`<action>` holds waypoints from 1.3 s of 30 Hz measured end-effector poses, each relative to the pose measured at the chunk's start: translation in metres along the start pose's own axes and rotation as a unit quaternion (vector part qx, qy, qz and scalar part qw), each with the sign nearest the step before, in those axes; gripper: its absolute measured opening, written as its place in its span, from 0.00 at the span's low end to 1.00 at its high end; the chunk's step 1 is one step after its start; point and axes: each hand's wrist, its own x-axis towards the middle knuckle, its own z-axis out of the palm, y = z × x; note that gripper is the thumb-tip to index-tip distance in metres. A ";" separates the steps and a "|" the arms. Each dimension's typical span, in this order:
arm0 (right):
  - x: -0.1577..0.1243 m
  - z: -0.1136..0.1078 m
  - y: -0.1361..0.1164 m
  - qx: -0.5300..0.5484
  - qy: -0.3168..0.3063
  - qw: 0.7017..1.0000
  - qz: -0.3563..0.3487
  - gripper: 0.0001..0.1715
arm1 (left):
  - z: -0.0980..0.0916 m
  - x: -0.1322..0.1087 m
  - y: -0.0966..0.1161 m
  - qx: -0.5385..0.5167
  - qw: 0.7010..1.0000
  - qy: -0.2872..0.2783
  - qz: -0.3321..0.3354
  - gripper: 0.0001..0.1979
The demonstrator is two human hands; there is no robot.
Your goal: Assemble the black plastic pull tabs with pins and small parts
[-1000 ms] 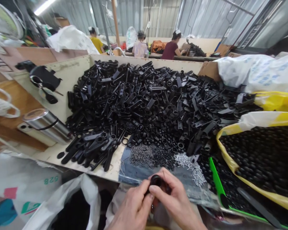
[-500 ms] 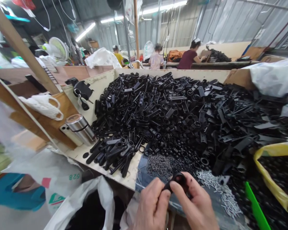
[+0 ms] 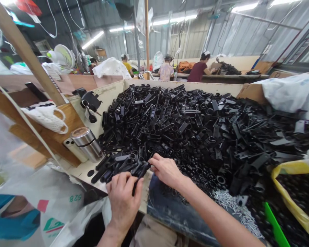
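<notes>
Curling around the near end of a black lever piece (image 3: 141,170), the fingers (image 3: 130,181) of the left hand (image 3: 124,199) are gripping it, while the right hand (image 3: 167,169) is resting its fingertips on the far end; whether they are pinching, I cannot tell. The piece is lying at the right edge of the row of like pieces (image 3: 113,166) on the table (image 3: 83,170), near the steel flask (image 3: 86,144). Laying it parallel to its neighbours, clear of the big heap (image 3: 195,127), is looking like the tidy way.

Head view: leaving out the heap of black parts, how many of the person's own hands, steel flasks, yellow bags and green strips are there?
Hands: 2 (left hand, right hand)
Steel flask: 1
Yellow bag: 1
Green strip: 1
Total: 5
</notes>
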 end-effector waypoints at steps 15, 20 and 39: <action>0.013 -0.034 0.044 0.162 0.158 0.974 -0.017 0.10 | 0.036 -0.030 0.009 0.029 0.998 -0.050 -0.010 0.08; -0.020 -0.039 0.054 0.245 0.250 0.936 0.038 0.14 | 0.038 -0.032 0.003 0.022 0.998 -0.018 0.048 0.10; -0.114 -0.038 0.004 0.289 0.003 0.947 0.142 0.10 | 0.006 -0.045 0.078 -0.532 0.739 -0.337 -0.238 0.25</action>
